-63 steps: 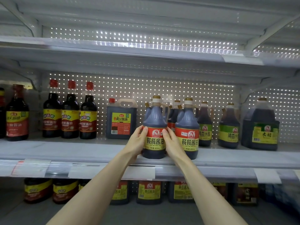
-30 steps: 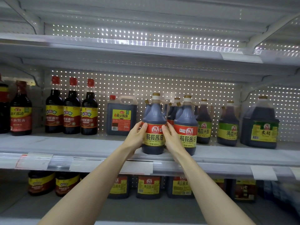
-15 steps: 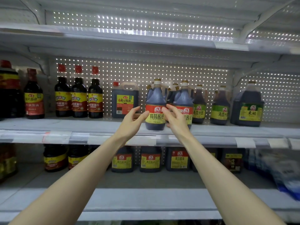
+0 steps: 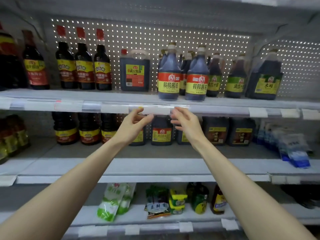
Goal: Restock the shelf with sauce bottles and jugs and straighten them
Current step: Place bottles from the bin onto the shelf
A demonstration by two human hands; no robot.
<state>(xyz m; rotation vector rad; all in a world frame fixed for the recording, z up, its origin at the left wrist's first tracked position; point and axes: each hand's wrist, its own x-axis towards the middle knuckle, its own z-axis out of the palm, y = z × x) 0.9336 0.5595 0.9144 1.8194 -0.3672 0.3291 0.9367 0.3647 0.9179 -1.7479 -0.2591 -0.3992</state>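
My left hand (image 4: 133, 125) and right hand (image 4: 186, 126) hang in front of the price strip (image 4: 69, 105) of the middle shelf, palms facing each other with a gap between. The fingers (image 4: 138, 110) are released, loosely spread and a little curled, grasping nothing. I cannot tell whether the tips brush the strip.

A second ago both hands clasped the left red-label jug by its sides. Half a second ago they had opened just beside it. Now they are below its base and it stands alone.

That jug (image 4: 168, 78) is upright at the shelf's front, label forward, just beside its twin (image 4: 197, 80), with more of the same behind. To the right stand two green-label jugs (image 4: 214, 78), then a big dark jug (image 4: 264, 78). To the left, set further back, is a square jug (image 4: 134, 73), then three red-capped bottles (image 4: 84, 66) in a row.

The lower shelf (image 4: 155, 168) carries dark bottles and jugs, partly behind my hands. The bottom shelf (image 4: 242, 215) holds green pouches (image 4: 112, 201), packets and small bottles.
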